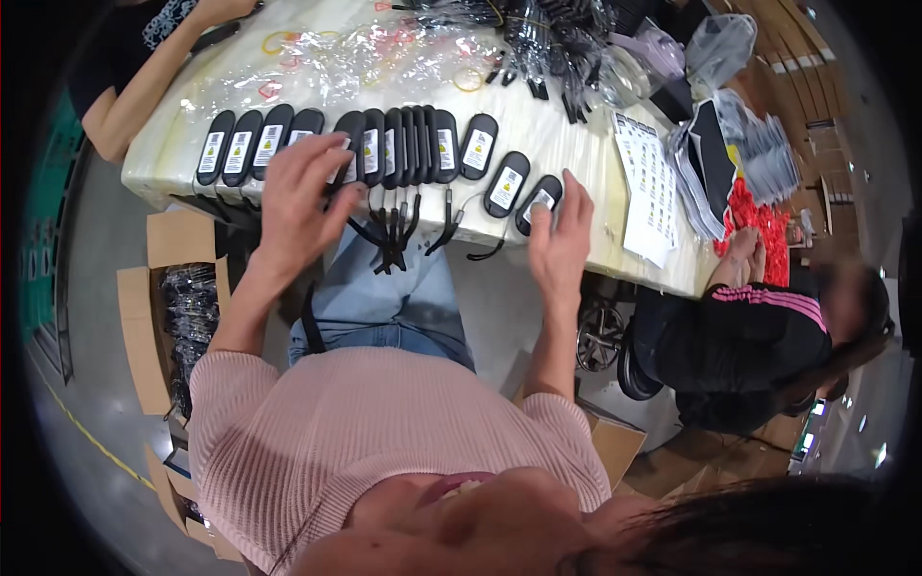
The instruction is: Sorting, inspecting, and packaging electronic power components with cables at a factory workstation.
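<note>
Dark hair (797, 523) at the lower right is nearest the camera, beside a pink ribbed top (384, 413). Black oval devices (273, 141) with white labels lie in a row near the close edge of a white-covered desk (603, 219); several toward the middle stand packed on their sides. At the right end, three lie apart, the last one tilted.

Over the row, the left hand (296, 206) arches palm down, fingers bent and thumb set apart; its grip is partly spread around one device, but whether it has hold of it I cannot tell. Beside the tilted end device, the right hand (560, 252) points away from the body, its grip loosely open and closed on nothing, with the thumb overlapping that device's lower side; contact is unclear. Both forearms cross the desk's near edge, where black straps (392, 235) hang down.

Open surface runs between the right hand and some label sheets (642, 187). Beyond the row, clear plastic bags (336, 77) and a heap of black cables (533, 38) bound the far side. Co-workers sit at both ends, one with hands by red pieces (764, 219).
</note>
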A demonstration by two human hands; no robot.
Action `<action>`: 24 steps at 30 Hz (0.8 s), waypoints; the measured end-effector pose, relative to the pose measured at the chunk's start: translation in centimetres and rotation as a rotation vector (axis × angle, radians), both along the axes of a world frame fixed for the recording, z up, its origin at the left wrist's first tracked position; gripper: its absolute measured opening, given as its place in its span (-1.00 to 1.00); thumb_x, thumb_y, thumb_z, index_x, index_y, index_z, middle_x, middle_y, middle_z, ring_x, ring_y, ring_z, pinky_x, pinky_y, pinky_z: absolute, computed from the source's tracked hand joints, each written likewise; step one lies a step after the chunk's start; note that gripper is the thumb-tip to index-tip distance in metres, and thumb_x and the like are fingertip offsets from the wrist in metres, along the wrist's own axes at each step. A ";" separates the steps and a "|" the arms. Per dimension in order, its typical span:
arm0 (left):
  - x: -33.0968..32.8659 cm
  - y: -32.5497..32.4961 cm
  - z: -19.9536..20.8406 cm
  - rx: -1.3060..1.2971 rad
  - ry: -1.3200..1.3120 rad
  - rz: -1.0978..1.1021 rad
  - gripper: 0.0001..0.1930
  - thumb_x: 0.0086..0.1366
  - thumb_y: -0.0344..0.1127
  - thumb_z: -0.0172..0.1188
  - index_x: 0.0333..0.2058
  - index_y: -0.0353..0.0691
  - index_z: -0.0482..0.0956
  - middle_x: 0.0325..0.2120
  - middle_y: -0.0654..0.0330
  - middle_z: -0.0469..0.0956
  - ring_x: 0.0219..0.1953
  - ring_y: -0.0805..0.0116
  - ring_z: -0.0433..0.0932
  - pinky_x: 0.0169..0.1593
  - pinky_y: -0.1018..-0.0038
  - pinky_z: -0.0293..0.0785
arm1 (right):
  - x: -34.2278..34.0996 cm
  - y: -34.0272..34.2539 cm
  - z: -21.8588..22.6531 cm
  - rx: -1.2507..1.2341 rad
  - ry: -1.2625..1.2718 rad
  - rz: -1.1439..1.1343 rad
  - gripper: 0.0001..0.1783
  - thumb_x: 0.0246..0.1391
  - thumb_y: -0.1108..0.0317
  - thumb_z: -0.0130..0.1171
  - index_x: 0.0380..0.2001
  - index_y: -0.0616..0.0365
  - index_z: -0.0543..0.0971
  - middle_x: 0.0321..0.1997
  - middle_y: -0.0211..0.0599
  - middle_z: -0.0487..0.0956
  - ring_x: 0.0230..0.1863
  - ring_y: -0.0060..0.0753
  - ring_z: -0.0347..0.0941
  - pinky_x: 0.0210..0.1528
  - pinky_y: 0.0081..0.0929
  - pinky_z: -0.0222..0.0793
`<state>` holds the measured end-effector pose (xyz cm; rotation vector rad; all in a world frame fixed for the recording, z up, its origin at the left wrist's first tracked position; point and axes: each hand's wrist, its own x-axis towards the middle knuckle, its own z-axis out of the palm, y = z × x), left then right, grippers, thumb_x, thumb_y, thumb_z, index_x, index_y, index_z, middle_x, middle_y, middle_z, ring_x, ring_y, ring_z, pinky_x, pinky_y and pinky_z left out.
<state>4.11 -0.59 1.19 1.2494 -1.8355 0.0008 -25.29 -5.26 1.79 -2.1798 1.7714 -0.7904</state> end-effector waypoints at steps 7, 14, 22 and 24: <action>4.5 1.4 -0.2 0.097 -0.314 0.746 -0.52 -0.03 -0.17 0.22 -0.11 -0.20 0.39 0.01 0.06 0.28 0.06 0.09 0.24 0.11 0.19 0.05 | 5.5 -2.2 -1.0 -0.149 0.044 0.113 -0.45 0.02 0.27 -0.03 0.09 0.24 0.20 0.14 0.17 0.11 0.16 0.15 0.03 0.17 -0.16 -0.01; 8.9 1.7 -3.5 0.163 -0.103 0.780 -0.39 0.00 -0.07 0.18 0.02 -0.22 0.29 0.06 -0.07 0.20 0.09 0.00 0.18 0.12 0.17 0.03 | 10.2 -4.3 -0.6 -0.141 -0.088 0.287 -0.50 0.05 0.25 -0.04 0.05 0.24 0.25 0.14 0.16 0.11 0.15 0.16 0.03 0.17 -0.14 -0.04; 2.5 -0.5 -1.1 0.100 0.106 0.503 -0.31 -0.07 -0.02 0.20 0.03 -0.25 0.27 0.08 -0.10 0.16 0.09 -0.08 0.16 0.12 0.17 0.06 | 13.3 -5.7 -1.1 -0.149 -0.205 0.384 -0.51 0.02 0.23 -0.02 0.01 0.23 0.30 0.13 0.11 0.13 0.14 0.12 0.05 0.17 -0.14 -0.05; 1.3 -0.7 -0.9 0.103 0.075 0.501 -0.30 -0.08 -0.02 0.20 0.02 -0.25 0.28 0.08 -0.09 0.16 0.08 -0.08 0.17 0.11 0.17 0.07 | 13.3 -5.6 -1.1 -0.144 -0.211 0.413 -0.50 -0.01 0.22 0.00 0.00 0.23 0.31 0.13 0.10 0.13 0.15 0.11 0.04 0.17 -0.14 -0.05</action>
